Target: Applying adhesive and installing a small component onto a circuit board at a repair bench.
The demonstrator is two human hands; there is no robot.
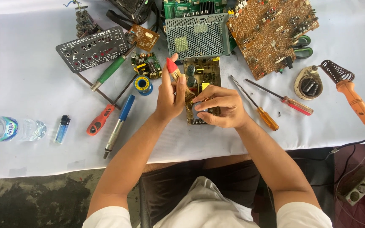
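My left hand (170, 96) grips a slim tool with a red cap and yellowish handle (173, 69), its lower end angled down to a small brown circuit board (202, 75) lying mid-table. My right hand (221, 105) rests on the board's near part, fingers pinching a small dark component (199, 110) on it. The tool's tip is hidden behind my fingers.
Left of the hands lie a solder spool (143, 85), several screwdrivers (110, 70), a lighter (62, 128) and a water bottle (9, 128). A black amplifier panel (91, 47), perforated metal case (197, 35) and large brown board (271, 29) sit behind. Right: two screwdrivers (254, 103), a soldering iron (355, 100).
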